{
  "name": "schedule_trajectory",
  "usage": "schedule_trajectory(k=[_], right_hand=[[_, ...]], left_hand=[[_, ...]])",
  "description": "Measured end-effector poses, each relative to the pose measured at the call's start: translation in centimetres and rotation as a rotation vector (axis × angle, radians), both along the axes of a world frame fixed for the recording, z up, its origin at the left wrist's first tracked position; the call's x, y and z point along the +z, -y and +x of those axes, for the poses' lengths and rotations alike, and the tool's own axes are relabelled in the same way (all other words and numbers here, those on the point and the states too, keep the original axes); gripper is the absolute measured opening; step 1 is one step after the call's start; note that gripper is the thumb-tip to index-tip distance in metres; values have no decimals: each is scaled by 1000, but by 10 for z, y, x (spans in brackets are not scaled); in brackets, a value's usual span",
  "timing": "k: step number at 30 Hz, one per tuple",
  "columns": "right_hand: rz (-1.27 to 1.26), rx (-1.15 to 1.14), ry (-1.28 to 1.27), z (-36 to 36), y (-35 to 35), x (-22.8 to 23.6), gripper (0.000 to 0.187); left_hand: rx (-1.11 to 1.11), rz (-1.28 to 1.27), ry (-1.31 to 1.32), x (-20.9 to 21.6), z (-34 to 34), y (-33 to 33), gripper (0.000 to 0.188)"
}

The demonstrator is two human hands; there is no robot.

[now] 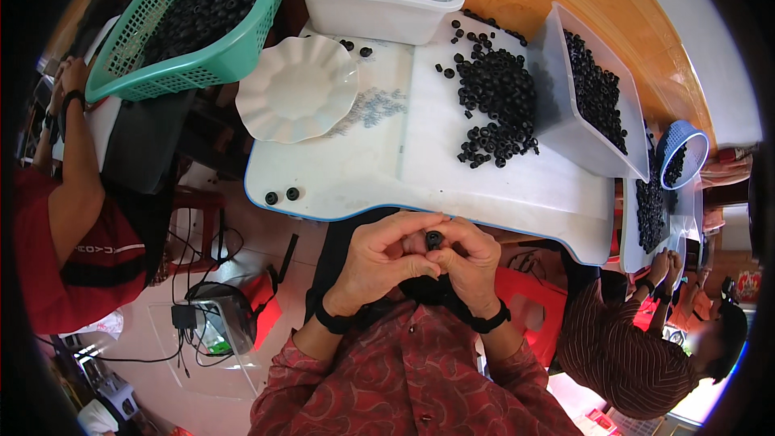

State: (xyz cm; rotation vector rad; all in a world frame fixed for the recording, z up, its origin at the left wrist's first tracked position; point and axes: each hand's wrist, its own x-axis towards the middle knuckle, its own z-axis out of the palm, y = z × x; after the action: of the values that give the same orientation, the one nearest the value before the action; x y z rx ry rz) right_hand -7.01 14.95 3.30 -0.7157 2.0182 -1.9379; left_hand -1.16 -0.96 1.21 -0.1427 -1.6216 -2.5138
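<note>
Close to my body, just off the table's near edge, a small round black part with a hole in its middle [434,239] is pinched between both hands. My left hand [383,257] has its thumb and fingers closed around the left side of the part. From the other side, my right hand [468,260] grips it with thumb and forefinger. Two similar black parts [292,193] sit on the white table [339,169] near its left front corner. Farther right lies a heap of loose black parts [496,97], some of them smaller pieces.
A white scalloped plate [250,101] stands at the table's left. Behind it are a green basket [186,77] of black parts and a white bin [379,16]. A translucent bin [577,125] stands right. Co-workers sit left [77,250] and right [630,355]. Cables [190,274] trail across the floor.
</note>
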Motion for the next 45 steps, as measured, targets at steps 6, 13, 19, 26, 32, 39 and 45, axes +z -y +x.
schedule_trajectory(k=[6, 13, 19, 26, 32, 39, 45], right_hand=[[-16, 44, -76, 1, -2, 3, 27], [-87, 24, 0, 5, 6, 0, 25], [-146, 24, 69, 7, 8, -8, 22], [-155, 27, 67, 7, 10, -7, 18], [-228, 40, 261, 11, 13, -2, 17], [-257, 117, 442, 5, 2, 0, 18], [-208, 96, 475, 5, 6, 4, 20]], left_hand=[[19, -24, -81, 2, 2, 1, 60], [40, 4, -87, 1, 1, 4, 56], [57, 41, -71, -2, 3, 4, 54], [76, 33, -67, -1, 5, 5, 52], [71, 7, -100, 4, 0, 6, 50], [61, -241, -128, 7, 0, 14, 32], [137, -285, -113, 1, 1, 8, 24]])
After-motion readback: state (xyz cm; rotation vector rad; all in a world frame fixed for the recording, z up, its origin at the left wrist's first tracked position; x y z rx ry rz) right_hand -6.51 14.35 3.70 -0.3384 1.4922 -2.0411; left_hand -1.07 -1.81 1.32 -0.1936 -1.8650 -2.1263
